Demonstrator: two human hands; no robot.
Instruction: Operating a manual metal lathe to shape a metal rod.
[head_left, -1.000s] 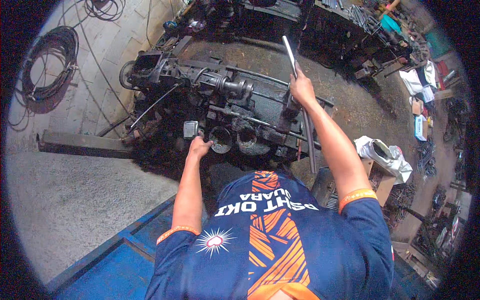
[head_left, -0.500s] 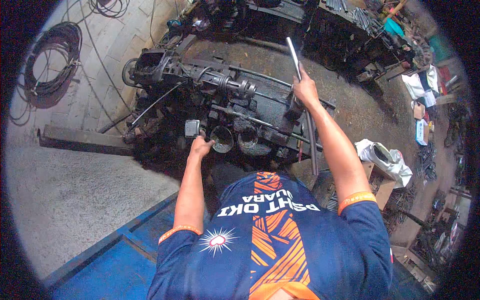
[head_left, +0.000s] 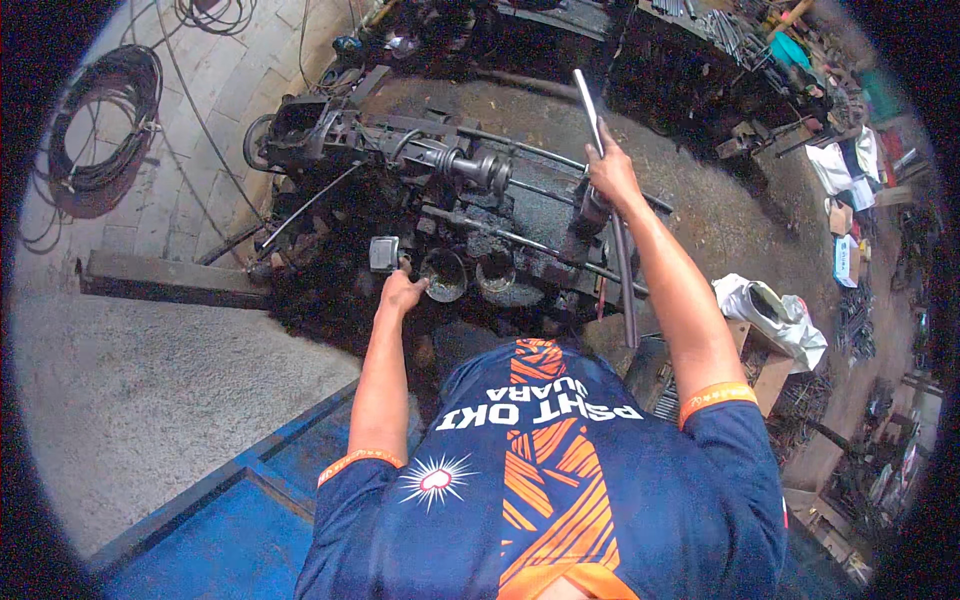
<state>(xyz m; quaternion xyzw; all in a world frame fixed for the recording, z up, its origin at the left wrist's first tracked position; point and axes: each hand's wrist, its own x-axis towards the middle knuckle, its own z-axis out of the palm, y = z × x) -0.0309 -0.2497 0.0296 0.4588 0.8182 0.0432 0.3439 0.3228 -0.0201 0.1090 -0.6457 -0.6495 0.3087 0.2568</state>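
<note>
Gripping a long grey steel bar (head_left: 600,130) near its upper end, the right hand (head_left: 612,172) has its fingers wrapped around it above the greasy black machine assembly (head_left: 460,215); the left hand (head_left: 402,293) rests at the assembly's near edge, fingers curled, beside a small grey metal block (head_left: 384,252). Stiff and probably heavy, the bar looks slippery with oil.

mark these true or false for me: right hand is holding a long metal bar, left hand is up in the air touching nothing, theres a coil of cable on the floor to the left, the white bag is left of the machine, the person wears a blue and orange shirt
1. The right hand grips a long metal bar. True.
2. The left hand is up in the air, touching nothing. False: it is down at the front of the greasy dark machine, beside a small grey box-shaped part.
3. A coil of black cable lies on the floor to the left. True.
4. The white bag lies left of the machine. False: it is to the right, past the right forearm.
5. The person wears a blue and orange shirt. True.
</note>
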